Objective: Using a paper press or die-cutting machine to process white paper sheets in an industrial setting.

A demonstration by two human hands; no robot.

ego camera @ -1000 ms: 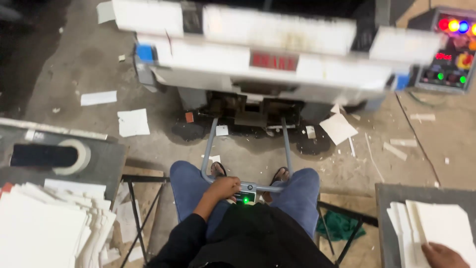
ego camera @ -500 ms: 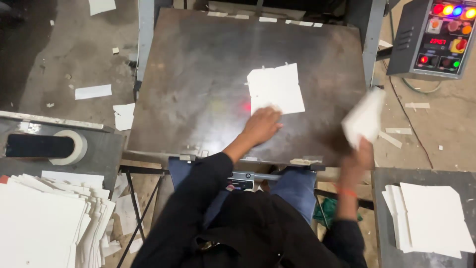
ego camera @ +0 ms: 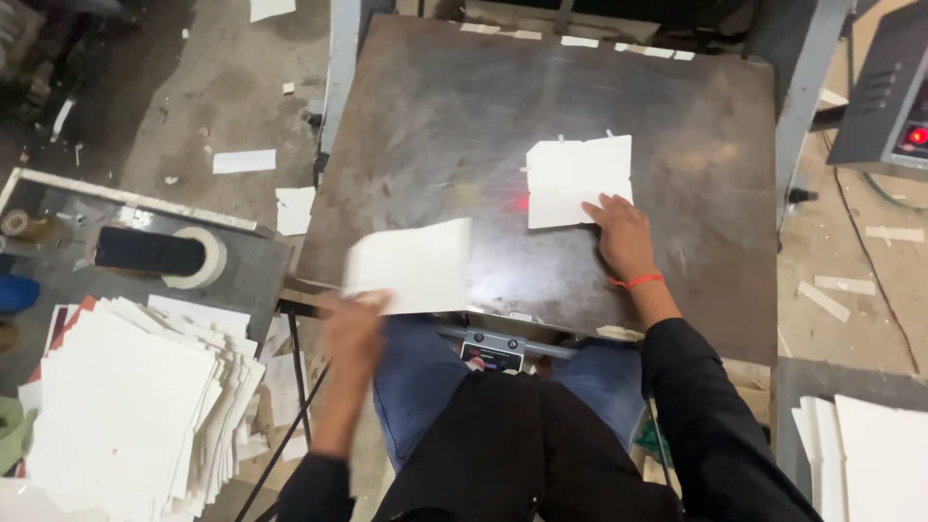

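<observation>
While right grip (ego camera: 623, 232) presses flat, open, on white card (ego camera: 578, 180) — left grip (ego camera: 353, 324) pinches blurred card (ego camera: 411, 266).

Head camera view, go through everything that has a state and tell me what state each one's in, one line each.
Left hand: gripping a white sheet, blurred.
White sheet: lifted, held over the plate's near-left edge.
Right hand: fingers flat on a white card.
White card: lying flat on the plate.
Metal plate: level, bare elsewhere.
Tape roll: lying flat on the side table.
Stack of white sheets: fanned, untidy.
Control panel: red light lit.
</observation>
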